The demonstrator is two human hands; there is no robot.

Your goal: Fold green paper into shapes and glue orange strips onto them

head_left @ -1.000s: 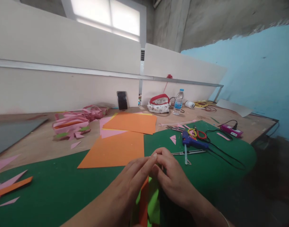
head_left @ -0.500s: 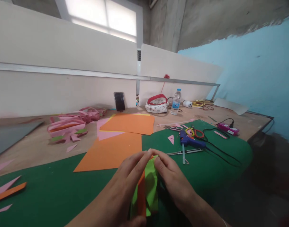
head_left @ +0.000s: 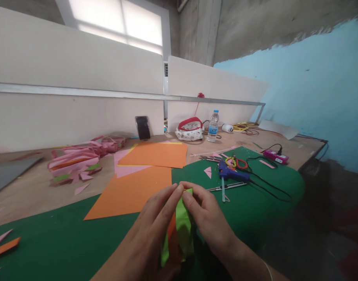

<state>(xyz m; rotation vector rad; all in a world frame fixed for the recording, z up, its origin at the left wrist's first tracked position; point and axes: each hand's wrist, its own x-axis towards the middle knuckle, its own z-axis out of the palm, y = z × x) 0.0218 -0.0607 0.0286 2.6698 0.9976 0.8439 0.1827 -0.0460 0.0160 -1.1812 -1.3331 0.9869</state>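
Between my two hands is a folded paper piece (head_left: 184, 228), bright green with an orange strip along its left side. My left hand (head_left: 158, 220) wraps its left side, with the fingertips closed at the top edge. From the right, my right hand (head_left: 206, 212) pinches the upper corner of the green paper between thumb and fingers. The fingertips of both hands meet at the top. My palms hide part of the paper, and its lower end is in shadow. Just beyond my hands lies a large orange sheet (head_left: 132, 193) on the green mat (head_left: 58, 238).
A blue glue gun (head_left: 233, 174), a utility knife (head_left: 234, 186) and scissors (head_left: 241, 164) lie to the right. Farther back are stacked orange sheets (head_left: 155, 154), pink paper strips (head_left: 76, 156), a phone (head_left: 143, 127), a pouch (head_left: 190, 130) and a water bottle (head_left: 213, 127). A purple power strip (head_left: 275, 157) sits at right.
The view has shifted slightly, so the table items appear farther left. My fingers have closed in a little at the paper's top, and the green flap has turned slightly.
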